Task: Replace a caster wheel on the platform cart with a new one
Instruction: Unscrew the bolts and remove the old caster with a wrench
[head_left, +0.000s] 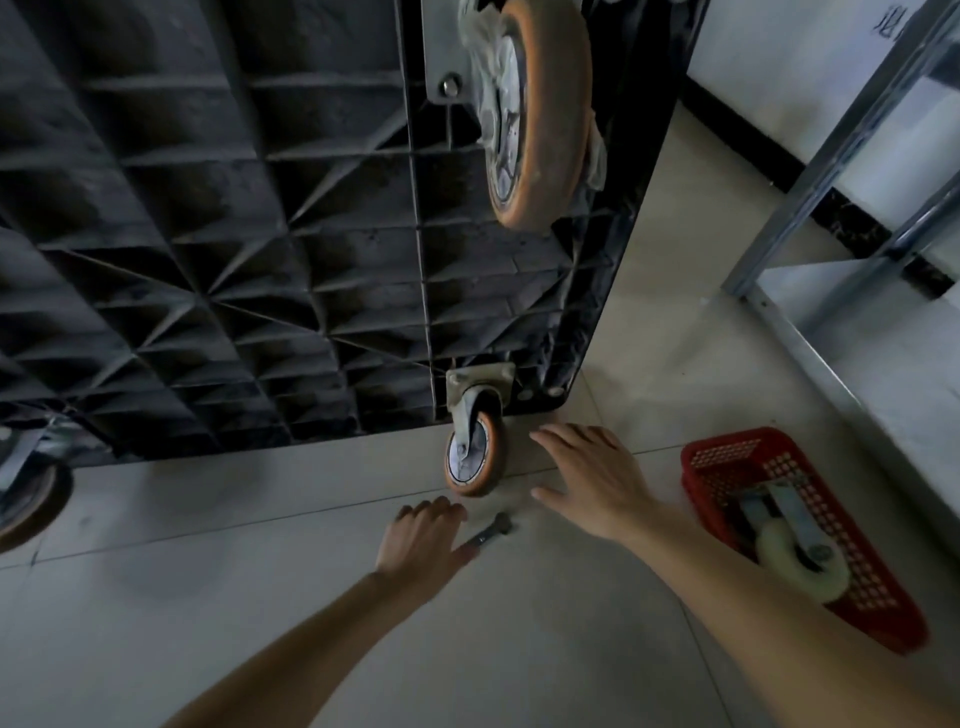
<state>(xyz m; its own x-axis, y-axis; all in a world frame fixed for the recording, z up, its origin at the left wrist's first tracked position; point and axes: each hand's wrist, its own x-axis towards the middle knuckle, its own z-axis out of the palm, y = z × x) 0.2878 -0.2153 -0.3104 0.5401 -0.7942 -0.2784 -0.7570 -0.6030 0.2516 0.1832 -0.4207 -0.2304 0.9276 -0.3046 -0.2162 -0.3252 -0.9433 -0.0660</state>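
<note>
- Caster wheel (474, 453), orange tread with a grey hub, sits in a metal fork bolted by a plate to the lower right corner of the platform cart (218, 218); its tread is near the floor tiles.
- Platform cart stands on its edge on the floor, with its black ribbed underside facing the camera.
- Second orange caster (530, 109) is mounted on the same underside, at the top of the view, on a plate with a visible bolt head.
- Third caster (26, 493) shows partly at the left edge, low on the cart.
- Wrench (493, 530), a small metal tool, lies on the floor just below the caster wheel.
- Left hand (423, 535) is on the floor, back up, fingers bent and close together; the thumb side touches or covers the handle end of the wrench. Whether the fingers are curled round the handle cannot be told.
- Right hand (592, 478) is held flat, palm down, fingers straight and spread, just right of the caster wheel. It holds nothing; contact with the floor cannot be told.
- Red basket (727, 457), perforated plastic, rests on the floor to the right of the right hand.
- New caster (795, 556), with a whitish wheel and a grey metal fork, lies inside the red basket.
- Metal shelf frame (841, 156) stands at the right, against the wall.
</note>
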